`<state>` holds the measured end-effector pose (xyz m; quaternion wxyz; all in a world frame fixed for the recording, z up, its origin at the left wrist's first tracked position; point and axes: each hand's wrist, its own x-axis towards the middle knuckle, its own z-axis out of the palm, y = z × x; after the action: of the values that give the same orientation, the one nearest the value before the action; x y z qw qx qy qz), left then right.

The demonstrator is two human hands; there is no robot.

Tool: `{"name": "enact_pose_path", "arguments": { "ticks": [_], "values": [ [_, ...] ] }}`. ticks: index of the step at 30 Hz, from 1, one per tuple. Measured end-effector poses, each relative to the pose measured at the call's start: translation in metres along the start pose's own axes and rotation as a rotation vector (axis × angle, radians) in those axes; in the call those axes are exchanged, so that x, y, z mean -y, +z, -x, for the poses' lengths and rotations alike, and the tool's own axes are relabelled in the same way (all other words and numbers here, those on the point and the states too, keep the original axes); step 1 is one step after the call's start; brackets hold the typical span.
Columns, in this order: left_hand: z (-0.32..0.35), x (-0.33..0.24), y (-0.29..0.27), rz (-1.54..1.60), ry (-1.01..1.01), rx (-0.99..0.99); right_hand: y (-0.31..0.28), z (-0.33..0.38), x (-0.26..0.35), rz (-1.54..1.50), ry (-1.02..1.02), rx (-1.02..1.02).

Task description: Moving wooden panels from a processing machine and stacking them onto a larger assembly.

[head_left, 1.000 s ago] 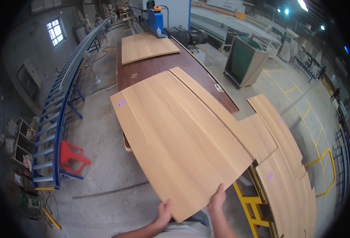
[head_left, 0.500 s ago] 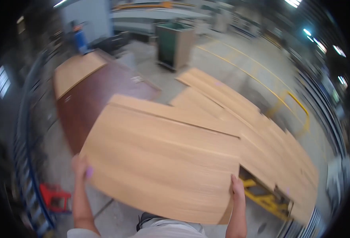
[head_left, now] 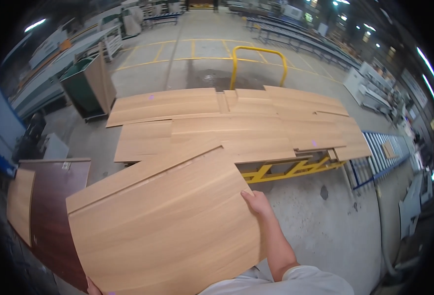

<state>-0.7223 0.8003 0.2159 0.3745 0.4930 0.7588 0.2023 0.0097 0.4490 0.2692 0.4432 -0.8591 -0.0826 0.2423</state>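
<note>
**Panel carried toward the stack**

While the right hand (head_left: 257,202) closed its grip on the right edge of the light wood panel (head_left: 168,221), the left hand (head_left: 93,286) showed only as a sliver at the panel's lower left corner, so its grip could not be told. The panel was in the air, close before the person's chest, not yet set down. Beyond it lay a stack of like panels (head_left: 236,123) on a yellow frame (head_left: 285,169), so the laying down looked still to be done. A dark brown board (head_left: 55,206) lay left. Farther off stood a green bin (head_left: 86,86) and a yellow rail (head_left: 256,61). The panel hid the floor beneath.
</note>
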Motion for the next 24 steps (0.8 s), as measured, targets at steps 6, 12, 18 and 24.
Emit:
{"name": "enact_pose_path", "arguments": {
  "ticks": [6,12,18,24],
  "values": [
    [0.091,-0.123,0.019,-0.423,-0.033,-0.208,-0.051,0.008,0.041,0.278,0.048,-0.072],
    [0.112,-0.215,0.121,-0.705,-0.330,-0.309,-0.148,-0.005,-0.006,0.170,0.157,-0.231],
    [0.211,-0.326,0.255,-0.659,0.144,-0.148,-0.275,-0.031,-0.096,0.116,0.210,-0.409],
    [0.232,-0.359,0.415,-0.584,0.291,0.021,-0.410,-0.081,-0.161,0.148,0.281,-0.542]
  ]
}}
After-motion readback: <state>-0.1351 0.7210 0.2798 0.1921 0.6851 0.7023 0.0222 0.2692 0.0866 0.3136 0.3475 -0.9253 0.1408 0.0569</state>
